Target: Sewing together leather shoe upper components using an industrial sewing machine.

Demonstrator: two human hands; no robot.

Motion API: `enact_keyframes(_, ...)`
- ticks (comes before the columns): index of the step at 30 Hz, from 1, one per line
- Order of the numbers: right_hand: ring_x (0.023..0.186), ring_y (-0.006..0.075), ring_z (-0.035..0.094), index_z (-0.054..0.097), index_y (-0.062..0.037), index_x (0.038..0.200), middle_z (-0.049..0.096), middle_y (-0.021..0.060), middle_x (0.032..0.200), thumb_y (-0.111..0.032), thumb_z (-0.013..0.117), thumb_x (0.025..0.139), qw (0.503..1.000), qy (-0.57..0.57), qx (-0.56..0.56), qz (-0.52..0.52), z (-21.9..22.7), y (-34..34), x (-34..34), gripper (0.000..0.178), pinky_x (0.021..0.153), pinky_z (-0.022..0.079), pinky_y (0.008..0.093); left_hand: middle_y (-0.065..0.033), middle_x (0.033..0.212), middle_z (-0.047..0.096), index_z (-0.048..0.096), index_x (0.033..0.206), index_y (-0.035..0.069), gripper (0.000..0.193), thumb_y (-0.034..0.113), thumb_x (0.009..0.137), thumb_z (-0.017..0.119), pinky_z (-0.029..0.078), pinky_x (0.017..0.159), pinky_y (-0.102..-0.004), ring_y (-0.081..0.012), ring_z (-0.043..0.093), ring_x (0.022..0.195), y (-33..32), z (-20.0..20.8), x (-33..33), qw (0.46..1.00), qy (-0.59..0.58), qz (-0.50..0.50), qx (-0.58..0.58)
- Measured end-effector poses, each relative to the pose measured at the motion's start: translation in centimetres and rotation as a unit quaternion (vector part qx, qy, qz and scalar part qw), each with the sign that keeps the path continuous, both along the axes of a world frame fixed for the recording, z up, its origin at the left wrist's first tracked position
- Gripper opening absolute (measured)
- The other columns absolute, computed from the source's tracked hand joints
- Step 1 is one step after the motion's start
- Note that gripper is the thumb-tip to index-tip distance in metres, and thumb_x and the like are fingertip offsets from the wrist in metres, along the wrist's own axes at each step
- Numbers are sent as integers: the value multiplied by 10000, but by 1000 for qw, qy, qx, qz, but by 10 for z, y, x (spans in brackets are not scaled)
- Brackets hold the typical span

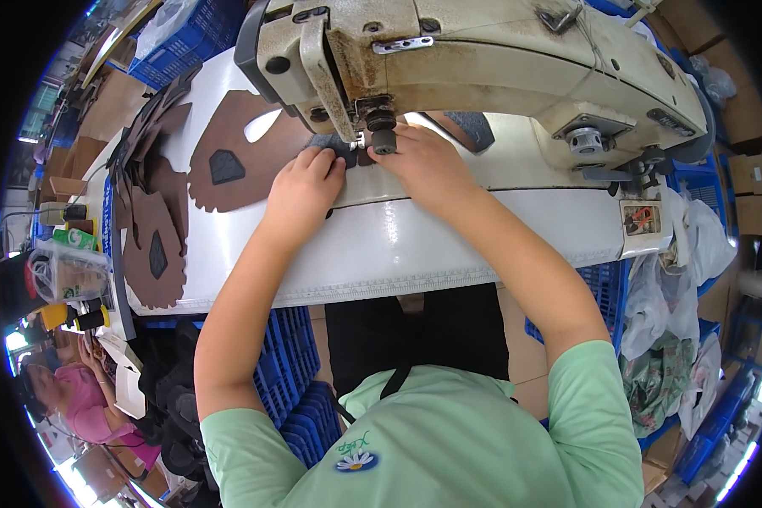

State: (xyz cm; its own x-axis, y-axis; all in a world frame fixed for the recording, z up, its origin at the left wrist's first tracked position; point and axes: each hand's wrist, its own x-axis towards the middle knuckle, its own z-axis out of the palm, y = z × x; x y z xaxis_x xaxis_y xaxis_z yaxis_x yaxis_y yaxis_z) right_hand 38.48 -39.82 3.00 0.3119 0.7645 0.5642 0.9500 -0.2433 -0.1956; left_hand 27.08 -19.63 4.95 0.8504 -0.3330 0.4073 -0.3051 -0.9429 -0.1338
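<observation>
A brown leather-like piece (pixel 254 173) with a scalloped edge, an oval hole and dark patches lies on the white bed of a sewing machine (pixel 483 76). Part of it runs under the presser foot (pixel 358 142). My left hand (pixel 305 190) is closed on the piece's near edge, fingers bent beside a dark patch, just left of the foot. On the other side my right hand (pixel 427 165) grips the piece close to the needle, thumb and fingers drawn together. The black knob beside the needle partly hides those fingertips.
More brown pieces (pixel 157 245) are piled along the left end of the table. Thread spools (pixel 91 318) stand beyond them. Blue crates (pixel 186 42) sit at the back left and beneath the table. Plastic bags (pixel 660 296) hang at right. Another person (pixel 85 394) sits at far left.
</observation>
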Motion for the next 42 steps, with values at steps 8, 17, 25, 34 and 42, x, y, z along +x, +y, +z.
enact_keyframes(8,1132,179,583,684,-94,961,639,29,1125,-125,624,823,999,-29,10,-11,-2,5,8,153,879,518,317,-69,1012,633,683,997,41,173,89,835,649,545,711,-359,-239,613,922,-5,1,7,999,-3,12,31)
enact_keyframes(17,1143,211,585,687,-111,988,644,33,1136,-161,621,839,999,-23,-11,-35,-7,9,13,171,897,522,338,-54,861,586,629,758,17,123,94,853,643,553,667,-348,-218,599,851,-7,-1,18,998,-63,16,23)
enact_keyframes(25,1148,224,589,673,-124,1018,644,35,1149,-180,605,844,998,12,-25,-60,-5,11,15,195,900,524,349,-52,861,589,638,770,18,116,104,847,651,558,665,-351,-217,607,838,-6,-6,25,996,-67,47,21)
enact_keyframes(34,1039,238,620,654,-113,995,639,36,1052,-142,600,823,998,38,-20,-54,-3,14,16,182,832,529,351,-82,910,622,678,951,62,129,170,889,644,540,660,-410,-291,634,796,0,-6,26,998,-26,59,7)
enact_keyframes(42,1015,223,623,672,-120,999,645,24,1035,-141,594,824,997,48,-36,-54,1,12,15,192,831,523,349,-90,945,643,663,994,34,200,80,803,624,535,669,-422,-310,639,795,-1,0,23,999,8,49,-4)
